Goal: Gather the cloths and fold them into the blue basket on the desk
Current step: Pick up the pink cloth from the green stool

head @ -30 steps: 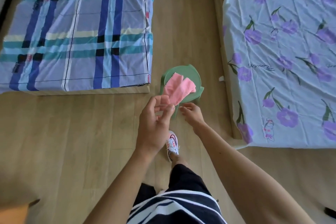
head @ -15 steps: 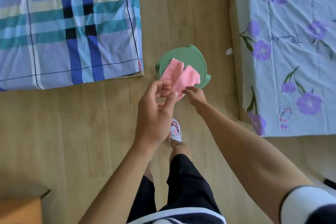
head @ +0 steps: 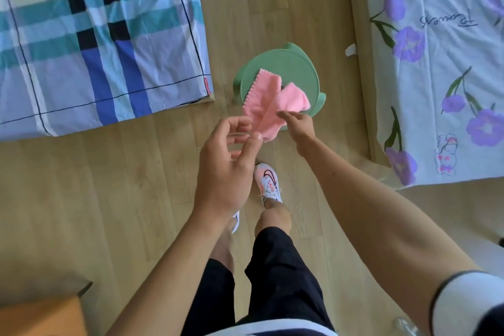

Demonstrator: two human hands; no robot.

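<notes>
A pink cloth (head: 266, 95) lies crumpled on a round green stool (head: 289, 68) on the wooden floor, between two beds. Its lower end hangs past the stool's near edge. My right hand (head: 298, 124) pinches the cloth at the fold on its right side. My left hand (head: 226, 161) hovers just left of the cloth's lower end. Its fingers are curled and apart, and one fingertip sits next to the cloth's edge. The blue basket is not in view.
A bed with a blue plaid sheet (head: 81, 35) fills the upper left. A bed with a purple flowered sheet (head: 441, 63) fills the right. My legs and a white shoe (head: 268, 180) stand just behind the stool. An orange surface corner (head: 41, 316) shows at the bottom left.
The view has moved closer over the stool. My right hand has gone from beside the cloth to pinching its right fold. My left hand has loosened at the cloth's lower end.
</notes>
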